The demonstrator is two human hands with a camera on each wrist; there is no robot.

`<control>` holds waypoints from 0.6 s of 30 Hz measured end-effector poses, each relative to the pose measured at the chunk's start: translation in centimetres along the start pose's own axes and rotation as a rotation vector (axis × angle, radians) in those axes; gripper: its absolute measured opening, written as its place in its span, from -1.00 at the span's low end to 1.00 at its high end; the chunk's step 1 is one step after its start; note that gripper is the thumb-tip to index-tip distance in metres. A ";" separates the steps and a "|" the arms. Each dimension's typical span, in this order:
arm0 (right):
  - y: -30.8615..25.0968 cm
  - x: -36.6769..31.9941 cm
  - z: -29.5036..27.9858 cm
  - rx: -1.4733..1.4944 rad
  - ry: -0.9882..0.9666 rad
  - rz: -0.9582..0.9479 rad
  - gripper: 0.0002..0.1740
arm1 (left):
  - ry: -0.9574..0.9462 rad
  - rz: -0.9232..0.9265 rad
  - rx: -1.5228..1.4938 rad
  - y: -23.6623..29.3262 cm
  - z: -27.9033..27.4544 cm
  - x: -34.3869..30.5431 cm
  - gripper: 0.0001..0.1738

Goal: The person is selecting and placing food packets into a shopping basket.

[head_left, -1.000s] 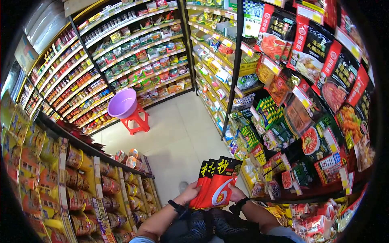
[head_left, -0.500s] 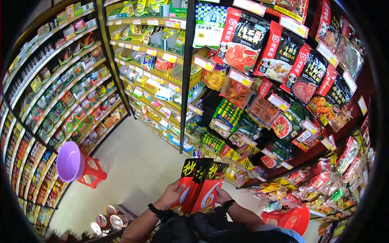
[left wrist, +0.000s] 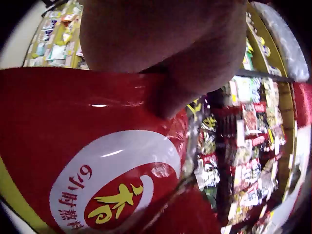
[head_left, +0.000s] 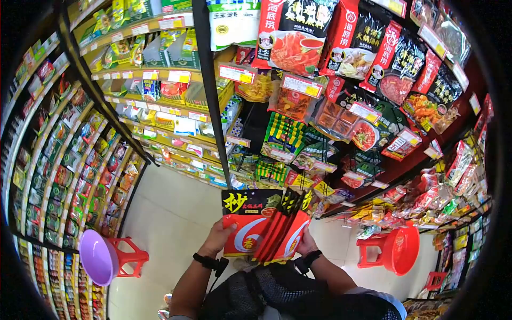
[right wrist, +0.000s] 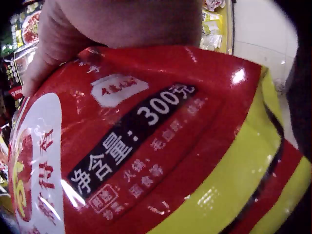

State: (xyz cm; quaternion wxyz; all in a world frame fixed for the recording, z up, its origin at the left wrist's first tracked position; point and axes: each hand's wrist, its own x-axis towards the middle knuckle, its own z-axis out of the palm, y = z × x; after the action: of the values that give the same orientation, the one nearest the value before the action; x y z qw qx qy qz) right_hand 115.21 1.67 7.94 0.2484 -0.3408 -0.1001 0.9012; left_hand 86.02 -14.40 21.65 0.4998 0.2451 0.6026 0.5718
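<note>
Several red and black packets are held fanned in front of the body. My left hand [head_left: 217, 238] grips the left packet [head_left: 242, 224] by its side edge, thumb on the front. At the other side my right hand [head_left: 306, 242] pinches the rightmost packet [head_left: 295, 234]. Between them the other packets stand on edge, overlapping. In the left wrist view the left hand [left wrist: 165, 44] lies over the edge of a red packet [left wrist: 58, 112]. The right wrist view shows the right hand [right wrist: 117, 24] on a packet [right wrist: 195, 146] with a yellow lower band.
Hanging packets [head_left: 298, 37] fill the rack ahead and to the right. Shelves [head_left: 144, 24] run along the left. A purple basin [head_left: 98, 257] on a red stool [head_left: 129, 257] is at the left, a red basin [head_left: 404, 249] on another stool at the right. Pale floor tiles [head_left: 170, 208] lie between.
The view has swung to the right, bringing the hanging rack and red basin further in. The packets, bunched together a second ago, are spread apart, with the left one facing up.
</note>
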 end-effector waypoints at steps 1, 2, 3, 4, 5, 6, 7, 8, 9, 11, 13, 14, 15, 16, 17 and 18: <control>0.0 1.7 -1.4 -0.052 0.010 -0.039 -0.23 | 0.005 0.040 -0.140 -2.3 -1.4 1.5 -0.73; -0.2 1.9 -1.0 -0.045 -0.011 -0.054 -0.24 | 0.025 -0.040 -0.281 -2.3 -2.9 1.9 -0.74; -0.6 2.2 0.2 -0.036 -0.033 -0.069 -0.25 | 0.051 -0.118 -0.419 -1.7 -4.2 2.2 -0.74; -1.1 2.6 1.5 -0.008 0.022 -0.063 -0.27 | 0.056 -0.126 -0.393 -1.4 -5.0 2.8 -0.74; -1.1 3.8 1.1 0.021 -0.014 -0.056 -0.28 | 0.141 -0.120 -0.466 -0.9 -5.8 3.3 -0.74; -1.0 5.1 0.7 0.060 -0.050 -0.049 -0.27 | 0.225 -0.111 -0.544 -0.6 -6.5 4.1 -0.74; -0.9 6.2 0.5 0.096 -0.079 -0.042 -0.27 | 0.231 -0.117 -0.530 -0.9 -7.5 5.2 -0.74; -1.0 7.0 0.1 0.109 -0.073 -0.035 -0.27 | 0.211 -0.113 -0.515 -1.5 -8.7 6.4 -0.70; -1.2 7.5 0.0 0.149 -0.105 -0.002 -0.31 | 0.193 -0.116 -0.505 -1.5 -9.0 6.8 -0.67; -1.0 7.1 -0.3 0.202 -0.118 0.038 -0.35 | 0.112 -0.138 -0.496 -1.7 -9.1 8.4 -0.60; -1.0 7.0 -0.9 0.244 0.013 -0.035 -0.32 | 0.246 -0.186 -0.355 -5.2 -10.5 10.9 -0.68; -0.4 7.2 -2.7 0.247 -0.020 -0.105 -0.28 | 0.265 -0.195 -0.121 -2.7 -9.2 11.4 -0.68; -0.5 6.6 -2.3 0.173 -0.029 -0.106 -0.17 | 0.247 -0.219 -0.181 -4.3 -9.9 13.1 -0.69; -0.7 5.9 -2.0 0.161 -0.030 -0.137 -0.16 | 0.234 -0.202 -0.150 -5.9 -10.8 14.9 -0.67; -0.6 5.3 -1.9 0.151 -0.027 -0.168 -0.15 | 0.218 -0.188 -0.118 -6.7 -11.6 16.4 -0.66; -0.2 4.7 -2.2 0.154 0.029 -0.193 -0.14 | 0.224 -0.190 -0.032 -7.3 -12.4 18.2 -0.65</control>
State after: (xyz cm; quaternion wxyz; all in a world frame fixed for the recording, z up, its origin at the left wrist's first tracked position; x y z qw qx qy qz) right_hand 113.73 4.32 3.70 0.3608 -0.3226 -0.0591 0.8731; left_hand 70.18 -5.80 7.11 0.4852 0.1138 0.6658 0.5553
